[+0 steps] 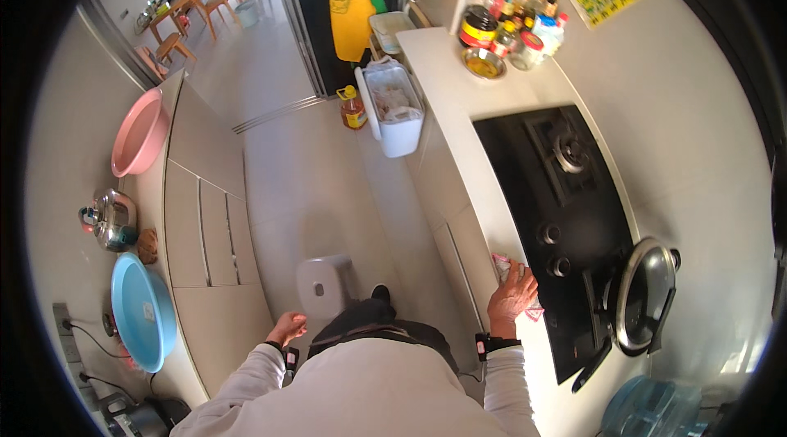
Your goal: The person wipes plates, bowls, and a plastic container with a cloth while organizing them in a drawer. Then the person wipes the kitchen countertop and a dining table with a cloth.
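Observation:
My right hand (513, 295) presses a pink and white cloth (533, 313) on the white countertop, along the front edge of the black gas hob (553, 215). Parts of the cloth stick out above and below the fingers. My left hand (288, 328) hangs beside my body over the floor, its fingers curled, with nothing visible in it. On the hob's near burner sits a black pan with a glass lid (642, 295), its handle pointing towards the counter's front. The far burner (570, 153) bears no pot.
Sauce bottles (505, 37) and a metal bowl (484, 63) stand at the counter's far end. A white bin (399, 123), an oil jug (352, 111) and a plastic stool (323, 286) are on the floor. Basins (144, 314) and a kettle (115, 220) line the left counter.

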### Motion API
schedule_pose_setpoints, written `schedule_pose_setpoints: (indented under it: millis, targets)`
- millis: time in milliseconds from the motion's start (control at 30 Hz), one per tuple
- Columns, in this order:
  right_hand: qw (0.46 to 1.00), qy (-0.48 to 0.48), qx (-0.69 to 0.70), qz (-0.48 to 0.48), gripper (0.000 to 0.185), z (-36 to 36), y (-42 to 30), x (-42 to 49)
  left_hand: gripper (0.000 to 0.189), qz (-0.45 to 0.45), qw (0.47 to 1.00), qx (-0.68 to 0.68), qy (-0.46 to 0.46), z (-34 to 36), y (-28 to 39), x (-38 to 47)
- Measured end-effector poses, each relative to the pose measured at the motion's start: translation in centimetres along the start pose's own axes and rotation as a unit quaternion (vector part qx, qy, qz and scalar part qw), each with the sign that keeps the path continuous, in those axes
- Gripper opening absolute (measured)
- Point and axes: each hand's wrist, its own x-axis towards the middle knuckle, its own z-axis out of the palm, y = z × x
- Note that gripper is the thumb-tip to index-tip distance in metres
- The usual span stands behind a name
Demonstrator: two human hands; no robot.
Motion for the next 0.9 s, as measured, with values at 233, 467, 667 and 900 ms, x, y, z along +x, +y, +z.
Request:
schedule_pose_setpoints:
  millis: [233,467,667,900]
  targets:
    - [0.997,-0.025,0.031,-0.071,0.051,2.9,-8.1,10.5,0.01,-0.045,0.987,-0.121,0.093,-3.5,0.3,0.5]
    - [0.969,0.076,0.108,-0.207,0.049,6.4,-19.0,26.8,0.007,-0.097,0.956,-0.258,0.102,-2.6,-2.9,1.7]
    - [0.984,0.015,0.11,-0.141,0.06,12.3,-30.0,41.0,0.014,-0.137,0.958,-0.218,0.131,-2.3,-1.3,1.4]
    - [0.981,-0.016,0.014,-0.195,0.046,19.1,-35.3,47.5,0.024,-0.1,0.892,-0.405,0.174,-2.6,4.4,3.5]
